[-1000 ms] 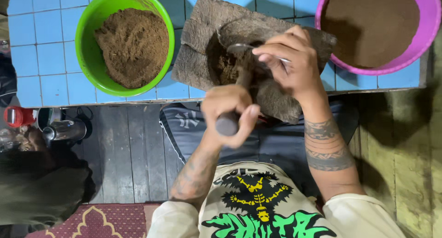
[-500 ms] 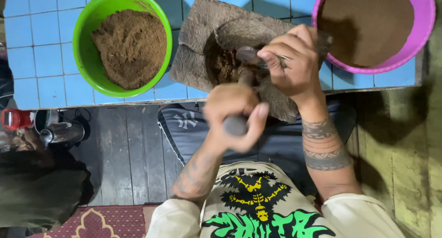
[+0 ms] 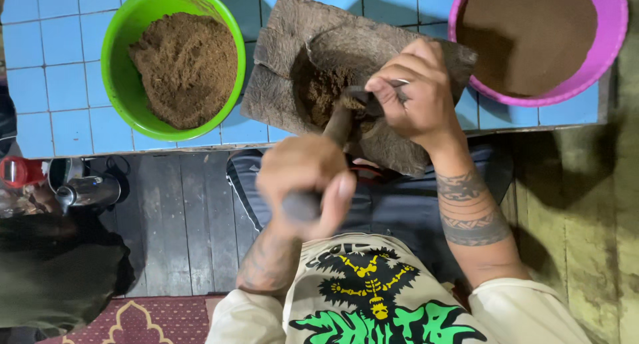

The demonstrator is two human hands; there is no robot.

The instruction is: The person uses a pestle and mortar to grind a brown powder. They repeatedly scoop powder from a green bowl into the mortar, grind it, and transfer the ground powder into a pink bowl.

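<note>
the left hand is shut tight around the top of a dark stick, and its other end pokes into the brown powder in the dip of the stone slab on the blue tile table. the right hand is curled over the dip and pinches a small metal spoon. it looks like mid-work: the green bowl holds a lumpy brown heap and the pink bowl holds smooth powder.

Green bowl of brown powder, pink bowl, pale blue tiles, black banded tattoos on forearm.
</note>
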